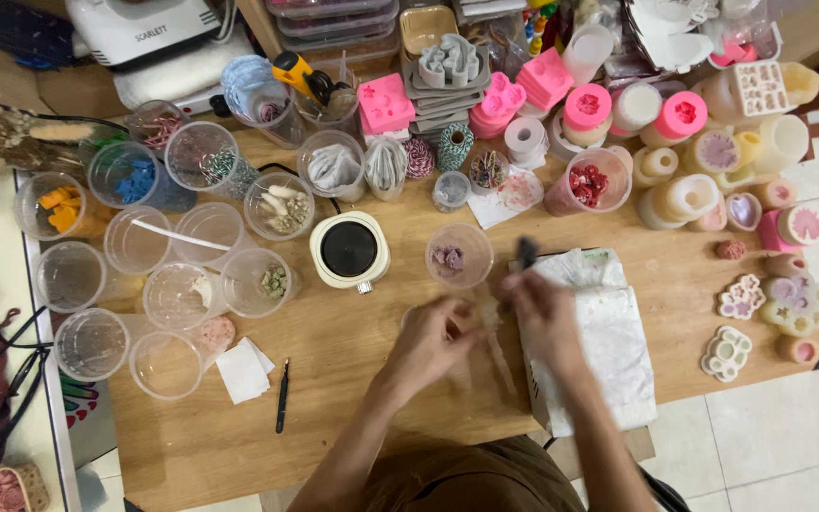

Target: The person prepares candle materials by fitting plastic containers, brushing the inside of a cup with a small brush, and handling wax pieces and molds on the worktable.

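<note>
My left hand and my right hand meet over the middle of the wooden table, both blurred by motion. Between them is a small pale object, too blurred to identify; a thin pale stick seems to hang below it. My right hand seems to hold a dark tool that points up from the fingers. A clear plastic cup with purple bits stands just beyond my hands. A white crumpled bag lies under my right forearm.
Many clear cups crowd the left side, some with coloured bits. A small white electric pot stands centre. Pink and cream silicone moulds and candles line the back and right. A black tool and white paper lie near the front.
</note>
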